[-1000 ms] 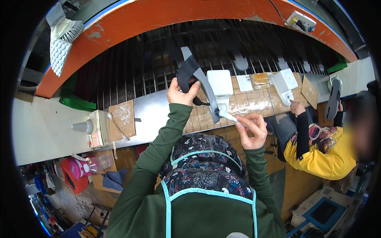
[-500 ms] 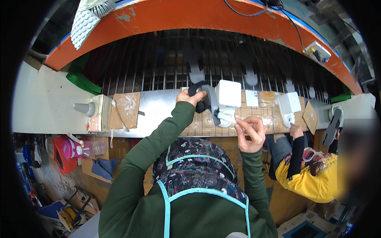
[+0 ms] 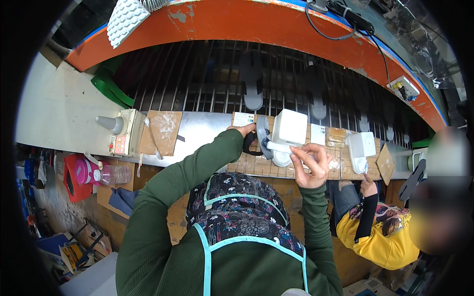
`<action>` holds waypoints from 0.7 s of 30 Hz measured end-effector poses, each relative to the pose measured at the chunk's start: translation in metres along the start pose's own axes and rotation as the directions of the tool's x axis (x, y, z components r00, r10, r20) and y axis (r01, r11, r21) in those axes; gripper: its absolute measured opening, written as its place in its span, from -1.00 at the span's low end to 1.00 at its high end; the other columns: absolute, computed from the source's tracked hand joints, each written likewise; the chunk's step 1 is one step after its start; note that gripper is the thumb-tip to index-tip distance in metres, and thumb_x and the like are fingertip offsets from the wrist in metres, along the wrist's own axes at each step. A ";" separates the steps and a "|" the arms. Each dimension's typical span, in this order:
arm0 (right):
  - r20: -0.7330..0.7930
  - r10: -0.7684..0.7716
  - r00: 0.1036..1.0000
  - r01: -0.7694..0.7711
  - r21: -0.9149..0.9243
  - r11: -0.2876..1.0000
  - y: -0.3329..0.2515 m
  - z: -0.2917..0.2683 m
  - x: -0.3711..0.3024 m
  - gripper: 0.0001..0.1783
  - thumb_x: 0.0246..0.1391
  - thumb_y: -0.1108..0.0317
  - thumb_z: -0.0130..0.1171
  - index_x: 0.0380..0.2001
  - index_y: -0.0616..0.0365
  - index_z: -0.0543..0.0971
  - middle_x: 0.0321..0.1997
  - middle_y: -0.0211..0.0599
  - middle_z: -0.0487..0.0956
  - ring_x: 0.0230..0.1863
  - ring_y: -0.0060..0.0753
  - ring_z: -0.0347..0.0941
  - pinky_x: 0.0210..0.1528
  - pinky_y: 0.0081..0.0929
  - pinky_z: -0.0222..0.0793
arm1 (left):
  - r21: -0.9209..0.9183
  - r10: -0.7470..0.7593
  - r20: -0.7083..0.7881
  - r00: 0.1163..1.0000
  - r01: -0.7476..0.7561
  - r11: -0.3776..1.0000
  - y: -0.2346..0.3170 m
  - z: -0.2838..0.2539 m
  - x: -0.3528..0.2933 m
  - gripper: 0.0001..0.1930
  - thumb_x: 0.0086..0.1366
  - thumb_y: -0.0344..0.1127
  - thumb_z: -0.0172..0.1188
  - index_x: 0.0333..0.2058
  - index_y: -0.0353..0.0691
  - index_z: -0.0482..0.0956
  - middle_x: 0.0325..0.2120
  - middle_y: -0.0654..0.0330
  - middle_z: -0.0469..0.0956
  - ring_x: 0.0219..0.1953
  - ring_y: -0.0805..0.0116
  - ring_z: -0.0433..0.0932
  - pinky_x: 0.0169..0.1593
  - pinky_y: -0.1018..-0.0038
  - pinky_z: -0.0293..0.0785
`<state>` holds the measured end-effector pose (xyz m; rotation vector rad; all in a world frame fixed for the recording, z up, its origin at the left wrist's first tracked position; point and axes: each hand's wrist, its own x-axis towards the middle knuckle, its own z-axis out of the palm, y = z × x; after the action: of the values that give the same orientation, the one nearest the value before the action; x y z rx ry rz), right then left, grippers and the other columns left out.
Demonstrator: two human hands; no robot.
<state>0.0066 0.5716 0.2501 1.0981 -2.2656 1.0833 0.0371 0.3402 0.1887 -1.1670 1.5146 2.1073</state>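
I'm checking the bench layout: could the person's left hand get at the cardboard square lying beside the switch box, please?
Probably yes: the cardboard square lies uncovered beside the left hand, though that hand grips a dark sole.

Two white tubs (image 3: 290, 127) (image 3: 362, 144), three hanging soles (image 3: 252, 81).

left hand (image 3: 244, 130) gripping dark shoe sole (image 3: 262, 138), right hand (image 3: 310, 165) holding white brush (image 3: 280, 147) against it

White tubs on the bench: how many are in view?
2. One white tub sits by the person's right hand; the left hand is beside it. A second white tub stands further right, above the co-worker's hand. Others may be hidden.
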 end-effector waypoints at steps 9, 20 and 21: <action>0.053 -0.084 0.995 0.083 0.036 0.996 0.004 0.002 0.014 -0.69 -0.25 0.38 0.38 -0.30 -0.10 0.69 -0.35 -0.49 0.49 -0.44 -0.53 0.30 -0.22 -0.46 -0.03 | -0.155 -0.124 0.222 0.967 0.161 0.975 -0.032 -0.008 0.059 -0.65 0.18 0.05 0.17 -0.40 -0.14 0.60 -0.64 0.31 0.54 -0.67 0.56 0.44 -0.59 0.65 0.37; 0.107 0.264 0.958 -0.285 0.420 0.862 -0.010 0.007 0.001 -0.79 -0.11 0.45 0.33 -0.31 0.10 0.69 -0.31 -0.40 0.47 -0.57 -0.70 0.34 -0.43 -0.63 0.23 | -0.219 0.659 0.542 0.521 -0.670 0.710 -0.004 -0.042 -0.025 -0.56 0.31 -0.20 0.07 0.10 -0.26 0.32 0.02 0.07 0.43 -0.03 0.31 0.49 -0.02 0.40 0.50; 0.054 0.266 0.962 -0.269 0.312 0.911 -0.015 0.014 -0.004 -0.78 -0.11 0.42 0.33 -0.30 0.07 0.69 -0.32 -0.41 0.47 -0.56 -0.69 0.31 -0.38 -0.58 0.17 | -0.468 0.650 0.543 0.531 -0.451 0.760 -0.007 -0.044 -0.023 -0.52 0.32 -0.19 0.05 0.15 -0.23 0.27 0.05 0.08 0.40 0.02 0.29 0.46 0.07 0.38 0.44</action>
<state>0.0203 0.5566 0.2458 0.9204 -2.3540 1.6023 0.0757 0.3086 0.1959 0.1970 1.3262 2.7726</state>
